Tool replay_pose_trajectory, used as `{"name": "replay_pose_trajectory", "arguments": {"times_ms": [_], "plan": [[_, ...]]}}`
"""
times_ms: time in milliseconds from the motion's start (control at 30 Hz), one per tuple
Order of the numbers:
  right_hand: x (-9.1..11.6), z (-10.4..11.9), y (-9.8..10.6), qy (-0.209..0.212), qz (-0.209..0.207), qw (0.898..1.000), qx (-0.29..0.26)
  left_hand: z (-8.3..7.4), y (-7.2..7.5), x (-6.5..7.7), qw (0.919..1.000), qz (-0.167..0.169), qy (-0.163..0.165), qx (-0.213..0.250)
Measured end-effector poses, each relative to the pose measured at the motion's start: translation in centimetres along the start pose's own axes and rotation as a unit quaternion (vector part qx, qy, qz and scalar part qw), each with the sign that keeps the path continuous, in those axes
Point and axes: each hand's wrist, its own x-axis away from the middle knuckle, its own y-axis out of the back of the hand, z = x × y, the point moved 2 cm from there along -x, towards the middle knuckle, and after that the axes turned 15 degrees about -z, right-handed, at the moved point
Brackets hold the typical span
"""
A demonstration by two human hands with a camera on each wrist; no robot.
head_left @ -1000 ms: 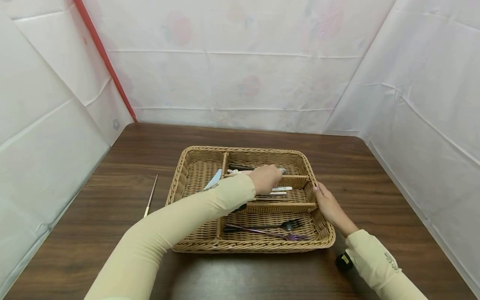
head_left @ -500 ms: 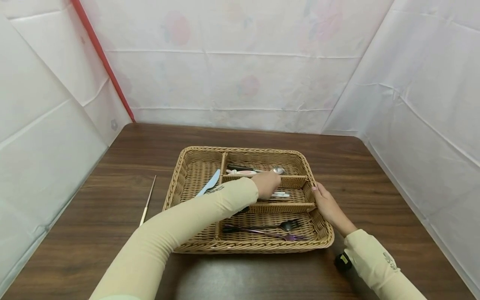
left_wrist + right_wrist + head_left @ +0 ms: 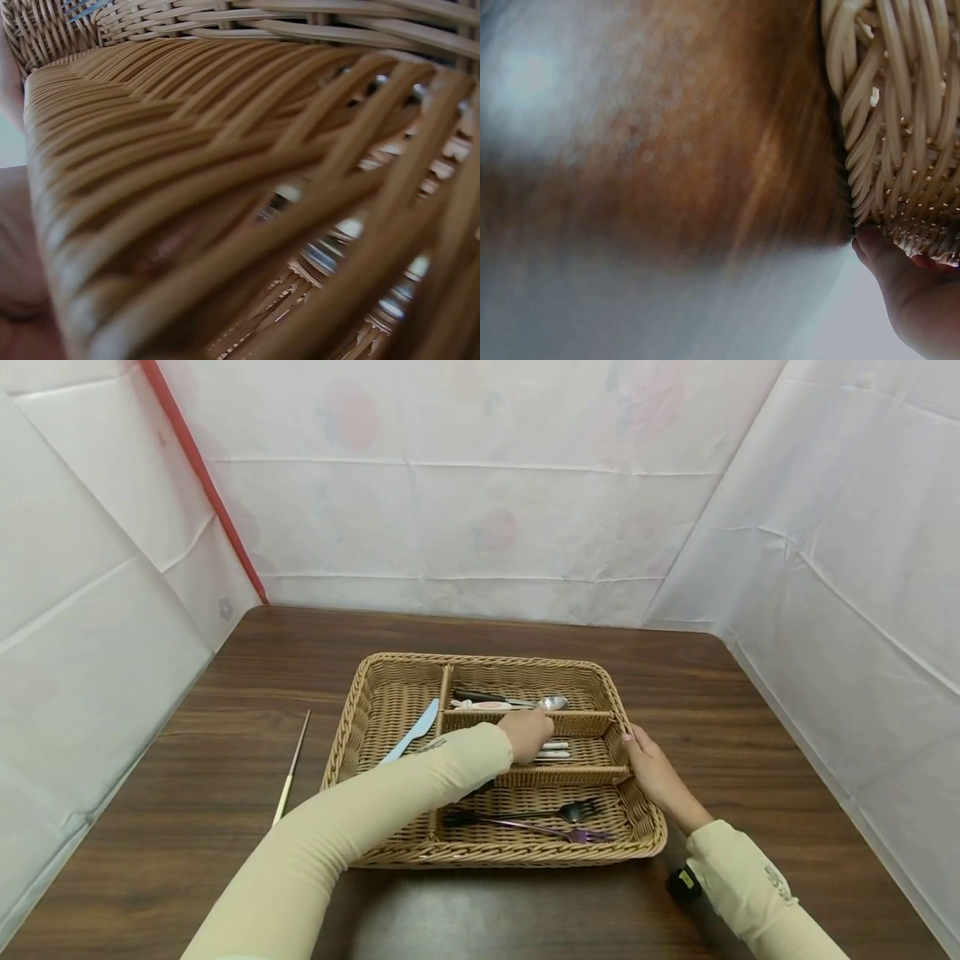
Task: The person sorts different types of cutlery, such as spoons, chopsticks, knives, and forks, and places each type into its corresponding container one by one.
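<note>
A wicker cutlery basket (image 3: 510,858) with dividers stands on the table. My left hand (image 3: 527,733) reaches into its middle compartment, bent over white chopsticks (image 3: 553,755) whose ends show right of the knuckles. The fingers are hidden from the head view, and wicker (image 3: 187,165) fills the left wrist view. With my right hand (image 3: 657,774) I grip the basket's right rim; the thumb (image 3: 900,281) lies along the weave. In the back compartment lie spoons (image 3: 552,702), one with a black handle, one with a pink-and-white handle. Forks (image 3: 581,836), black and purple, lie in the front one.
A light blue knife (image 3: 417,731) slants in the basket's left compartment, partly behind my left sleeve. Left of the basket, a thin chopstick (image 3: 288,781) with a pale gold end lies on the brown table (image 3: 225,735). White sheeting (image 3: 480,527) encloses the back and sides.
My left hand has shifted slightly left and lower within the middle compartment, and the white chopstick ends have moved left with it. More of the spoons shows. The right hand stays at the rim.
</note>
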Motion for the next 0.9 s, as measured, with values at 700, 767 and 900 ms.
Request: {"name": "replay_pose_trajectory", "arguments": {"times_ms": [700, 767, 900], "plan": [[0.3, 0.2, 0.3, 0.024, 0.0, 0.999, 0.022, 2.0, 4.9, 3.1, 0.9916, -0.09, 0.009, 0.092], [0.3, 0.1, 0.3, 0.025, -0.002, 0.999, 0.024, 2.5, 5.6, 3.9, 0.9892, -0.105, 0.012, 0.101], [0.3, 0.0, 0.0, 0.024, 0.002, 1.0, 0.017, 4.4, 7.0, 6.2, 0.9849, -0.133, 0.037, 0.105]]}}
